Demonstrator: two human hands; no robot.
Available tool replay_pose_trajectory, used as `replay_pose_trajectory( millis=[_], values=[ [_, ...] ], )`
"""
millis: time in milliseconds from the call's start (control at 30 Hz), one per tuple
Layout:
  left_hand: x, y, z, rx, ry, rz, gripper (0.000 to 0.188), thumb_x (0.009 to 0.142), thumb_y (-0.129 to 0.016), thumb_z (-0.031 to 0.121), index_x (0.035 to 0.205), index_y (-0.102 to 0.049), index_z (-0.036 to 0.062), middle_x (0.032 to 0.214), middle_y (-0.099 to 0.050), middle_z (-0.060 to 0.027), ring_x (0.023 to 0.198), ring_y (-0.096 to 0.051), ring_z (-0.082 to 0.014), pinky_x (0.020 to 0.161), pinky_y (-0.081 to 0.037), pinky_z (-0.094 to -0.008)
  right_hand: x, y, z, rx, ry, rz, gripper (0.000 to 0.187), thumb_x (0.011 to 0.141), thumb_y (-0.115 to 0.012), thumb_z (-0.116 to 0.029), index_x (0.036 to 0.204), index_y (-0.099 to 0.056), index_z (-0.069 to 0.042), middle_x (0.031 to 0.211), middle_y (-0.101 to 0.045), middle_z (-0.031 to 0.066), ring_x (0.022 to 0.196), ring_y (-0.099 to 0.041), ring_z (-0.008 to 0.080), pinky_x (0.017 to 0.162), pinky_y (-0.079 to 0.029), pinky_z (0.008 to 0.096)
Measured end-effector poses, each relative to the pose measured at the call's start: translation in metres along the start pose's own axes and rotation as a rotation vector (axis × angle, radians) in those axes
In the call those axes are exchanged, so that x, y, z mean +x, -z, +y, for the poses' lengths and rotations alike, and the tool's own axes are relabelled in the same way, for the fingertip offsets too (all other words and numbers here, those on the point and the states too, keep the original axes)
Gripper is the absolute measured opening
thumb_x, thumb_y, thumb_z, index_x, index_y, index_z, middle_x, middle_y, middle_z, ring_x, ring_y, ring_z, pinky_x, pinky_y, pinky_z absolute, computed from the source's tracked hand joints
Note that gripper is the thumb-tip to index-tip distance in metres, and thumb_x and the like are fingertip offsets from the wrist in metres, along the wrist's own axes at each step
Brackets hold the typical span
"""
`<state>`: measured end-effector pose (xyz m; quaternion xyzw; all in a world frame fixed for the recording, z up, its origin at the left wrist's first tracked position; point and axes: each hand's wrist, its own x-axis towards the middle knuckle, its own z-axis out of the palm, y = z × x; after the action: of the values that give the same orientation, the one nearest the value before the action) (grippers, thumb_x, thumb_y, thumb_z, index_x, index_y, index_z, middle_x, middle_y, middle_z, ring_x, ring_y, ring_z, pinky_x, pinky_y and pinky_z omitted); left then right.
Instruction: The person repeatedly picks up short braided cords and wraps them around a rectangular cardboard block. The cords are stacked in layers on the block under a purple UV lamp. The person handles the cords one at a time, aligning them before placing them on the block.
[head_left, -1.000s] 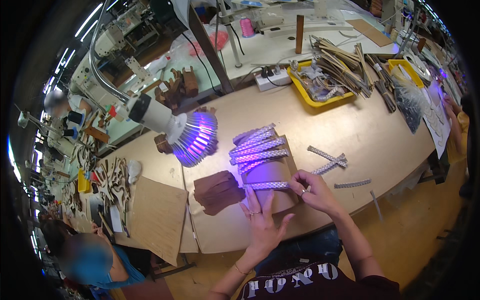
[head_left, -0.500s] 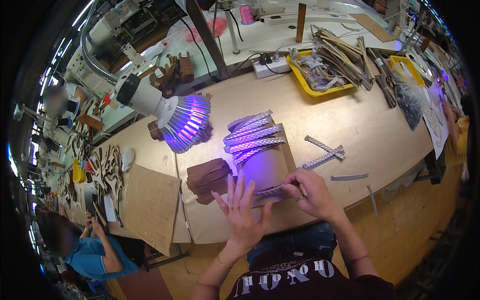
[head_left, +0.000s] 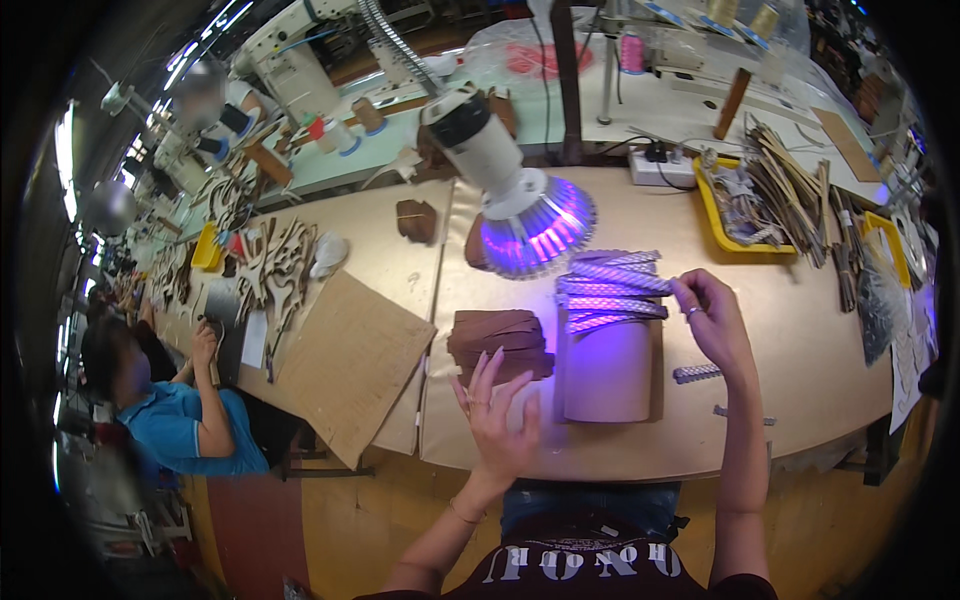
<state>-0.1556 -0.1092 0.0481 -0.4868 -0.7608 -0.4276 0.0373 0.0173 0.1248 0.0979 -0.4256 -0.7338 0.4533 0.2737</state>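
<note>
Under the lamp lies a tan cardboard-like piece point(head_left: 606, 385) with several braided grey straps point(head_left: 605, 290) across its far part, tinted purple by the light. My right hand point(head_left: 715, 320) is closed at the right end of these straps, thumb and fingertips pinching a braided strap. My left hand point(head_left: 500, 420) is held up with its fingers spread and nothing in them, left of the cardboard piece. Just beyond its fingertips sits a stack of brown strips point(head_left: 495, 340). Partly hidden by my right forearm is a short braided piece point(head_left: 694, 373).
A finned lamp point(head_left: 540, 222) on a flexible arm hangs over the table. Back right stand a yellow tray point(head_left: 720, 222) of scraps, bundled strips point(head_left: 790, 180) and a white power strip point(head_left: 660, 170). At left are a large brown board point(head_left: 350, 350) and a person in blue point(head_left: 200, 425).
My right hand has moved from the near end of the cardboard piece to the straps at its far part. My left hand has shifted left, away from it. The view has swung left.
</note>
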Motion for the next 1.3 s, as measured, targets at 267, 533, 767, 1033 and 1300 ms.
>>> replay_pose_trajectory(
  millis=[267, 533, 767, 1033, 1300],
  values=[
    [0.009, -0.028, -0.054, 0.166, -0.205, -0.15, 0.018, 0.079, -0.076, 0.012, 0.095, -0.07, 0.0063, 0.097, -0.06, -0.0087, 0.095, -0.058, -0.027, 0.086, -0.043, -0.0415, -0.061, -0.037, -0.024, -0.237, 0.283, 0.289, 0.011, 0.085, -0.07, -0.008, 0.089, -0.061, -0.003, 0.076, -0.059, 0.0077, 0.064, -0.057, 0.0198, 0.061, -0.044, 0.0334],
    [0.0, -0.046, -0.054, 0.028, -0.018, -0.137, 0.017, 0.083, -0.072, 0.012, 0.097, -0.069, 0.0018, 0.097, -0.061, -0.0125, 0.094, -0.058, -0.03, 0.083, -0.045, -0.042, -0.114, -0.089, -0.047, -0.515, 0.548, -0.038, 0.012, 0.083, -0.071, -0.019, 0.085, -0.061, -0.013, 0.079, -0.056, 0.0013, 0.077, -0.057, 0.0198, 0.079, -0.039, 0.0381],
    [0.005, -0.04, -0.057, -0.245, 0.199, -0.131, 0.013, 0.086, -0.069, 0.007, 0.094, -0.068, -0.0037, 0.088, -0.064, -0.0115, 0.081, -0.063, -0.0229, 0.074, -0.049, -0.0336, -0.13, -0.103, -0.05, -0.788, 0.632, -0.207, 0.018, 0.08, -0.071, -0.023, 0.09, -0.064, -0.009, 0.094, -0.061, 0.0073, 0.098, -0.057, 0.0239, 0.089, -0.039, 0.0418],
    [0.002, -0.016, -0.083, -0.747, 0.532, 0.074, 0.019, 0.098, -0.056, 0.014, 0.091, -0.067, 0.0003, 0.084, -0.066, -0.0032, 0.075, -0.059, -0.0112, 0.068, -0.047, -0.0267, -0.109, -0.192, -0.018, -1.18, 0.624, -0.369, 0.03, 0.085, -0.054, -0.017, 0.109, -0.059, 0.001, 0.14, -0.046, 0.0281, 0.125, -0.047, 0.0349, 0.104, -0.034, 0.0457],
    [0.014, 0.056, -0.035, -1.085, 0.496, 0.489, 0.022, 0.101, -0.054, 0.022, 0.1, -0.061, 0.0015, 0.102, -0.062, -0.0097, 0.087, -0.056, -0.0122, 0.073, -0.044, -0.0272, -0.112, -0.157, -0.047, -0.482, 0.462, -0.251, 0.045, 0.089, -0.062, -0.026, 0.126, -0.052, -0.002, 0.138, -0.048, 0.0227, 0.126, -0.047, 0.0344, 0.102, -0.038, 0.0444]
  ],
)
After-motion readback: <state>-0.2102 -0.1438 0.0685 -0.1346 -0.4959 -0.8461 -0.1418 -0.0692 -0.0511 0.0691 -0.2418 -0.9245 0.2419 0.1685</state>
